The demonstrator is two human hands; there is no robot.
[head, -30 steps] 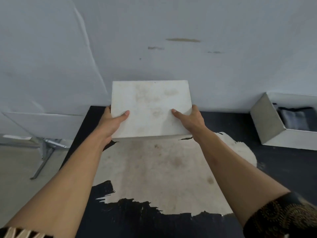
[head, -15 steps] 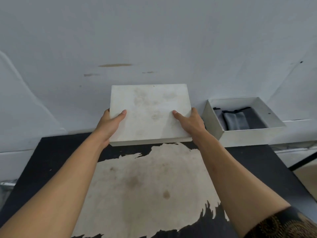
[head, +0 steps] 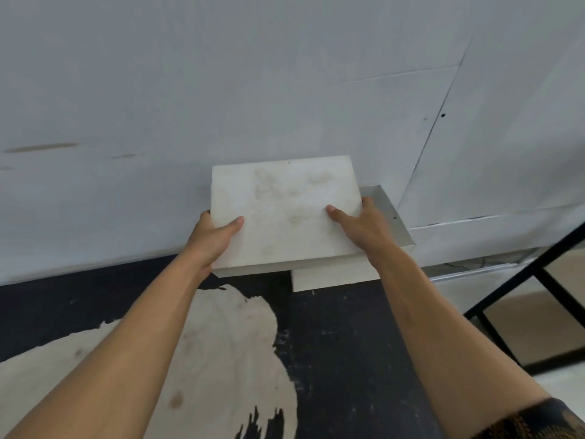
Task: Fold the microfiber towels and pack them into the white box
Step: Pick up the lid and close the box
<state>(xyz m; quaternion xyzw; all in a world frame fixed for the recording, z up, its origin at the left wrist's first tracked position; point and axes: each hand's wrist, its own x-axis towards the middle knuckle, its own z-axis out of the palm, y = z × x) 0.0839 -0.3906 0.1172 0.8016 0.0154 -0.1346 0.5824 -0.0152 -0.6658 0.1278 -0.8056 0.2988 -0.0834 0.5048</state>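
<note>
A stained white box lid [head: 285, 210] is held level between both hands, above the table's far edge. My left hand [head: 212, 239] grips its left side with the thumb on top. My right hand [head: 364, 229] grips its right side, thumb on top too. The lid hangs over the open white box [head: 392, 217], covering most of it; only the box's right wall and front wall [head: 329, 275] show. The towels inside are hidden by the lid.
The black table [head: 342, 343] has a large worn pale patch [head: 221, 359] at its left and middle. A white wall [head: 285, 90] stands right behind the box. A black metal frame [head: 519, 286] stands off the table's right edge.
Both hands carried the lid to the right, from the table's middle to over the open box. The towels seen in the box earlier are now covered by the lid.
</note>
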